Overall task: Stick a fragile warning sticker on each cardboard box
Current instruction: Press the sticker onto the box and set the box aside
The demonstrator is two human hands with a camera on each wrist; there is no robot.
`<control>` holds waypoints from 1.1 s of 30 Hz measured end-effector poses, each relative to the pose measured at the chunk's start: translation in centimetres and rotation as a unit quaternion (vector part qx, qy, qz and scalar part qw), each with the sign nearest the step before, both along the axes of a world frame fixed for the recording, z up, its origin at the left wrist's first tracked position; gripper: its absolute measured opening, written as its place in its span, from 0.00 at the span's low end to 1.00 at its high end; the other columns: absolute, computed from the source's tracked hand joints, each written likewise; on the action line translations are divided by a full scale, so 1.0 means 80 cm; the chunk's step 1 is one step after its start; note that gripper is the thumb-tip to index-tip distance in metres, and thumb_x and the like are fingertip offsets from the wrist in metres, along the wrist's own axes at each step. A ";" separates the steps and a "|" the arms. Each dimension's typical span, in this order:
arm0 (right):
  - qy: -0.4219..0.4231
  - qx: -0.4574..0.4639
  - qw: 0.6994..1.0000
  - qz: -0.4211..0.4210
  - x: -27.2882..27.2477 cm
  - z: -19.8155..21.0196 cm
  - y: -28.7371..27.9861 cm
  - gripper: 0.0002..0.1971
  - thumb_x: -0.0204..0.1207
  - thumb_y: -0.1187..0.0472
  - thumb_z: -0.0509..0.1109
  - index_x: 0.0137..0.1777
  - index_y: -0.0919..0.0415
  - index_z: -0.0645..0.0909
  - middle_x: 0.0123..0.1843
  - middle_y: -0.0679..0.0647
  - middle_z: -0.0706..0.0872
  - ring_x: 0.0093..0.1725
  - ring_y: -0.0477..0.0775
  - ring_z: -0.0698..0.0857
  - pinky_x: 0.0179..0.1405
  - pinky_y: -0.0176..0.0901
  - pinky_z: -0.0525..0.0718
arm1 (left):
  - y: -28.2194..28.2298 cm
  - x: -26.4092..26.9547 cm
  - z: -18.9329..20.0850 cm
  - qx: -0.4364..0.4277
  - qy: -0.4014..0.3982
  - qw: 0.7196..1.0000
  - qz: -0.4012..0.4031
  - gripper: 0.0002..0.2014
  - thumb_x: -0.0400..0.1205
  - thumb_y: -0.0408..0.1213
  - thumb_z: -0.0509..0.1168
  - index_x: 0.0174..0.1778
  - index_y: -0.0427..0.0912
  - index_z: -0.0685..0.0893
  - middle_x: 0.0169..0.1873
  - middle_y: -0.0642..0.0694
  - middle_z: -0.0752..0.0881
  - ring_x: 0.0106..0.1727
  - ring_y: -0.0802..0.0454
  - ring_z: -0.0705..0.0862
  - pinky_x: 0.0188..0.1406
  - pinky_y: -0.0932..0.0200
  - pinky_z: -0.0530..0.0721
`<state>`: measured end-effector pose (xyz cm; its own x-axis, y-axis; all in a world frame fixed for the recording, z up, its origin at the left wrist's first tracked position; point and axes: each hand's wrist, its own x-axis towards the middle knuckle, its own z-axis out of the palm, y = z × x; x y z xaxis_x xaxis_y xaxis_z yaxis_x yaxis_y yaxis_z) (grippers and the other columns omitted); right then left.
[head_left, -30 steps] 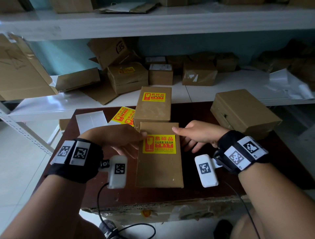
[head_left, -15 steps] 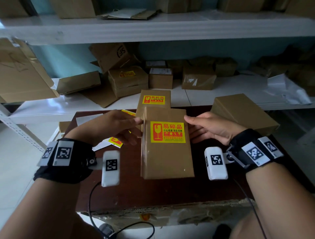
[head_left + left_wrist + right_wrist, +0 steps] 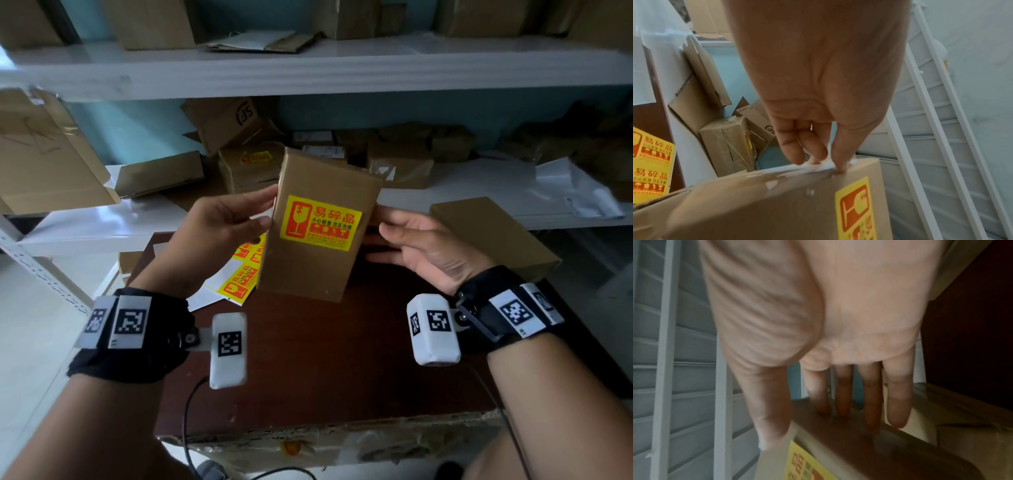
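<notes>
Left hand (image 3: 219, 233) grips the left edge of the cardboard box (image 3: 318, 236), thumb on the front face and fingers curled behind it; the left wrist view shows the fingertips (image 3: 795, 155) pressed to that edge. At the far left of the head view, flattened cardboard (image 3: 44, 154) leans on the white shelf (image 3: 85, 226). Below the left hand, a sheet of spare stickers (image 3: 241, 281) lies on the dark brown table (image 3: 342, 359), yellow with red print. Held up off the table between both hands, the box is tilted a little to the right, with a fragile warning sticker (image 3: 320, 222) stuck flat on its upper front face. Behind it on the shelf sit more boxes, one (image 3: 251, 168) already bearing a yellow label. Right hand (image 3: 424, 246) holds the box's right edge, thumb at the front and fingers (image 3: 871, 402) fairly straight along the side. Further right, a plain box (image 3: 493, 240) rests on the table without any sticker showing on its visible faces
</notes>
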<state>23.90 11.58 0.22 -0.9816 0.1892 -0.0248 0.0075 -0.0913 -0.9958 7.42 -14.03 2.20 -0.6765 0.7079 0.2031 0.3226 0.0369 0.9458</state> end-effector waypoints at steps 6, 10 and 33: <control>0.053 -0.008 0.998 -0.025 -0.016 0.002 -0.017 0.31 0.78 0.61 0.70 0.82 0.55 0.70 0.76 0.56 0.82 0.77 0.58 0.78 0.81 0.62 0.67 | 0.019 0.002 -0.011 -0.009 0.030 0.999 0.012 0.31 0.76 0.53 0.72 0.77 0.68 0.74 0.71 0.54 0.83 0.75 0.52 0.78 0.75 0.38 0.74; 0.060 -0.008 0.996 -0.072 -0.030 -0.003 -0.027 0.36 0.75 0.57 0.76 0.83 0.49 0.69 0.73 0.52 0.84 0.77 0.55 0.78 0.82 0.62 0.66 | 0.039 0.015 -0.022 -0.017 0.020 1.000 0.010 0.38 0.75 0.56 0.72 0.79 0.77 0.63 0.76 0.58 0.75 0.78 0.60 0.71 0.77 0.40 0.73; 0.036 0.142 0.948 -0.284 -0.065 -0.015 -0.069 0.43 0.60 0.39 0.85 0.69 0.46 0.64 0.59 0.39 0.84 0.55 0.32 0.83 0.51 0.30 0.79 | 0.073 0.032 -0.057 -0.006 0.124 0.992 0.017 0.54 0.72 0.49 0.80 0.84 0.72 0.48 0.78 0.52 0.56 0.82 0.55 0.62 0.75 0.45 0.78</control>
